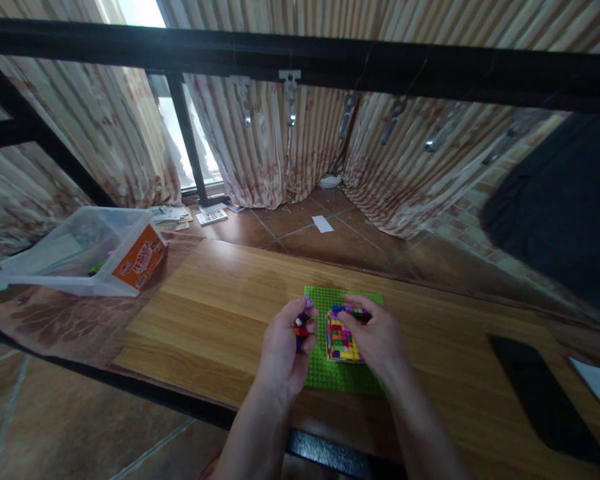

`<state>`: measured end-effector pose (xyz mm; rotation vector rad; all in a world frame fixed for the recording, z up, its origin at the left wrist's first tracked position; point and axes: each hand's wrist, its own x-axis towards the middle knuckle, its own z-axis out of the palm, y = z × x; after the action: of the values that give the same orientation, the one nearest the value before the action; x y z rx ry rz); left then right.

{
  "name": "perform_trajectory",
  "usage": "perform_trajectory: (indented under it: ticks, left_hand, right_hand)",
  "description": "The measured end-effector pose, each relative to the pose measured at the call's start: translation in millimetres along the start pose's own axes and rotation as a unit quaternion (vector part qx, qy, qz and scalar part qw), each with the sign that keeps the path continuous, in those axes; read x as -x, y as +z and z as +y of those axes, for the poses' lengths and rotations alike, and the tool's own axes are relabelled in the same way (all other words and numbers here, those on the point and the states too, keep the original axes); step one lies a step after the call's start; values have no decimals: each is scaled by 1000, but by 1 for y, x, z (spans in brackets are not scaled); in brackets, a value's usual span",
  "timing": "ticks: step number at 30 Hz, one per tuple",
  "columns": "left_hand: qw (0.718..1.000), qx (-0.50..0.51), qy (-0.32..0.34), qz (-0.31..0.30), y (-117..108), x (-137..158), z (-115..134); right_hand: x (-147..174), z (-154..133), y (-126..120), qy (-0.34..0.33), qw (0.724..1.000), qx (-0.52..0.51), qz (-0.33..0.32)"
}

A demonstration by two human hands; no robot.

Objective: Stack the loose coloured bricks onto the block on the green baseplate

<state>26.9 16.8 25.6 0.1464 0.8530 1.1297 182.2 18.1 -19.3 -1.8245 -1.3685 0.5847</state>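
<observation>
A green studded baseplate (316, 377) lies on the wooden table, with a block of many-coloured toy bricks (341, 340) built up on it. My left hand (286, 343) is curled over the plate's left edge, holding several loose toy bricks (301, 330), among them purple, red and dark ones. At the build's upper right, my right hand (377, 333) has its thumb and fingers bent together on the top bricks. Whether a separate brick sits between those fingertips is hidden.
A clear plastic bin (93, 287) with an orange label stands on the left, some bricks inside. A black flat object (545, 400) and white paper (597, 383) lie on the right. A black metal bar (300, 53) with hanging clips crosses above the table.
</observation>
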Motion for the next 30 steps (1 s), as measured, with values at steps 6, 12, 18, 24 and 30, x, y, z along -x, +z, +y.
perform_trajectory:
  ticks: [6,12,18,24,30]
  left_hand:
    - [997,-60,34,-31,-3,0,-6]
    - [994,-95,40,-45,-1,0,-11]
    - [989,-119,8,-84,3,4,-12]
    - [987,-122,-10,-103,3,6,-11]
    - [983,-161,4,-88,6,5,-15]
  right_hand:
    - [-2,3,3,0,999,-27,-19]
    - [5,-3,-12,-100,994,-33,21]
    - [17,-30,-25,-228,971,-65,-31]
    - [18,-37,-28,-235,961,-95,-107]
    - [15,-30,-25,-202,973,-98,-48]
